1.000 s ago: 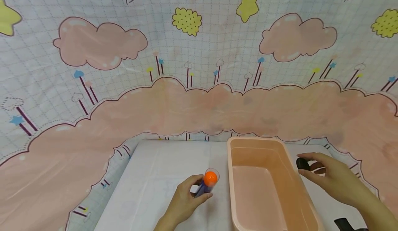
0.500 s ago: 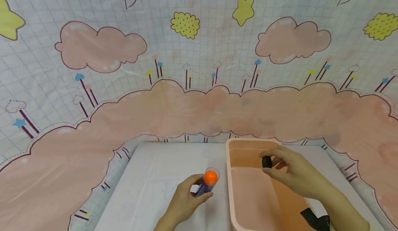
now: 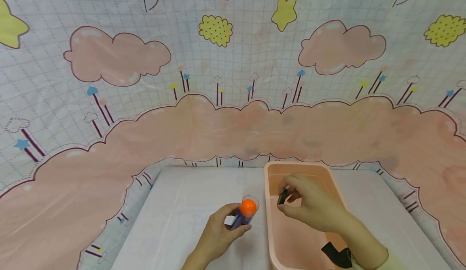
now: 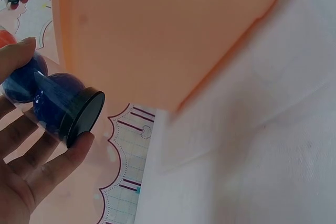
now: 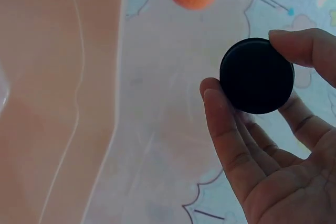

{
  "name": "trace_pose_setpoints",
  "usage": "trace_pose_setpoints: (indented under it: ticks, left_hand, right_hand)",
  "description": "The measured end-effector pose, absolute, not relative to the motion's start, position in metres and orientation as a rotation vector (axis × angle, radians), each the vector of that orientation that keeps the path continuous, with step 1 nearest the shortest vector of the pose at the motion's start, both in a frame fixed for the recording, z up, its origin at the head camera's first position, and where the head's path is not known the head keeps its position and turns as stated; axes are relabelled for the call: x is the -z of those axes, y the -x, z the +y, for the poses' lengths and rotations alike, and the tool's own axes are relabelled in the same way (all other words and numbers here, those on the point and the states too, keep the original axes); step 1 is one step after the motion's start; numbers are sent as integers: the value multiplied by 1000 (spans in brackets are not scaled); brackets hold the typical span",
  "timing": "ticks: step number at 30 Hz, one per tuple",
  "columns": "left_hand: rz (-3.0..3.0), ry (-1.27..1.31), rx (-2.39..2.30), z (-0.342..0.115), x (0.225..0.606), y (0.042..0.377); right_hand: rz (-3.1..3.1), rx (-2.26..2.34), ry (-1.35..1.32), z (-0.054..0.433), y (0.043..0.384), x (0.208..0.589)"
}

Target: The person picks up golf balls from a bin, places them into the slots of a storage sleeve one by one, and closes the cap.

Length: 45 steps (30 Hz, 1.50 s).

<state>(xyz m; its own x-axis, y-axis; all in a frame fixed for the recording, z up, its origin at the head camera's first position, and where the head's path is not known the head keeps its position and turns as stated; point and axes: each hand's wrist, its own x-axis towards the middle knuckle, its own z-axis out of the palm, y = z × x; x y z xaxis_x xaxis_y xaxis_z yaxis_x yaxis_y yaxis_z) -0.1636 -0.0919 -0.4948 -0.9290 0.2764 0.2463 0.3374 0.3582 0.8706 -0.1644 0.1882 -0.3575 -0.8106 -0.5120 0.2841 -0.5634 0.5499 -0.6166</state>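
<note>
My left hand [image 3: 218,231] grips a clear tube [image 4: 55,95] over the white table, just left of the peach bin. Dark blue balls are stacked in it, with an orange ball [image 3: 249,207] at its upper end. A black cap [image 4: 85,118] closes the lower end, and a fingertip touches its edge. Above the bin, my right hand [image 3: 313,203] pinches a round black lid [image 5: 257,76] by its rim between thumb and fingers. In the head view this lid [image 3: 282,197] appears nearly edge-on, to the right of the tube and apart from it.
The peach plastic bin [image 3: 267,217] stands on the right half of the white table [image 3: 174,213]. Behind the table hangs a printed cloth [image 3: 233,128] with clouds and stars. A black strap [image 3: 336,256] hangs at my right wrist.
My right hand has moved left with the black lid, from beyond the bin's right side to above the bin, and the lid has turned edge-on. The left hand and tube have barely moved.
</note>
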Motion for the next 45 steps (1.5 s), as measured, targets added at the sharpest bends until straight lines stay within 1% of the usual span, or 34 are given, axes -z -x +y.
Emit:
trace_pose_setpoints:
  ticks: [11, 20, 34, 45]
  left_hand:
    - [-2530, 598, 1707, -89, 491, 164]
    - [-2521, 622, 1741, -87, 485, 163]
    - [-2481, 644, 1829, -83, 477, 158]
    - [-2402, 779, 1939, -82, 475, 157]
  right_hand:
    - [-2639, -1260, -1030, 162, 171, 370]
    - [-2536, -1202, -976, 145, 170, 379]
    - [-2565, -1402, -1016, 140, 169, 384]
    - [-2495, -1487, -1107, 138, 170, 380]
